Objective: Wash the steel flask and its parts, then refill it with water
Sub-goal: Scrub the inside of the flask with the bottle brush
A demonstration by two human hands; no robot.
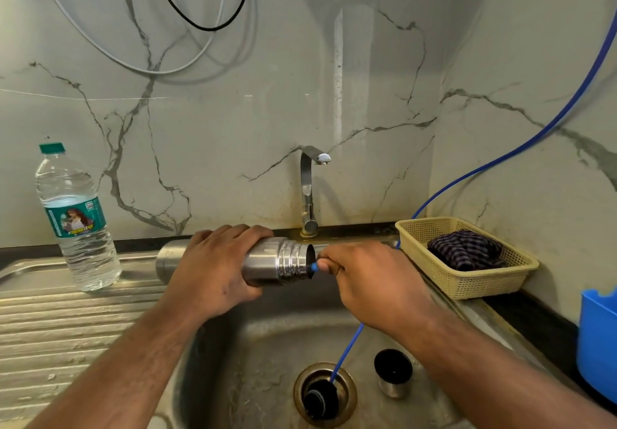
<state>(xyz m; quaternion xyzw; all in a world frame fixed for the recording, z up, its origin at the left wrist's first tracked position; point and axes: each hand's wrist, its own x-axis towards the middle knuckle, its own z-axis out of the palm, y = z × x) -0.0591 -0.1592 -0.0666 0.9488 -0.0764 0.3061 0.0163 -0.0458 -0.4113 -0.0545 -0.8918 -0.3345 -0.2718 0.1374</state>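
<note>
One steel flask (277, 261), uncapped, lies horizontal above the sink (253, 345), its threaded mouth turned to the right. My left hand (213, 268) grasps its body from above, fingers curled over the far side and thumb beneath. My right hand (370, 281) is closed round a blue tube (314, 266), thumb and forefinger pinching it so that its tip sits at the rim of the mouth. A further length of blue tube shows below my right wrist and runs down to the drain. In the drain lies a black stopper (320, 398); just beside it, on the basin floor, stands a steel cup (393, 373), open side up. The tap (309, 188) rises behind the flask, against the marble wall. On the drainboard at left stands a plastic water bottle (78, 224) with a green cap. At right, a yellow basket (467, 281) holds a checked cloth (465, 250); a blue container (597, 338) sits at the frame edge.
</note>
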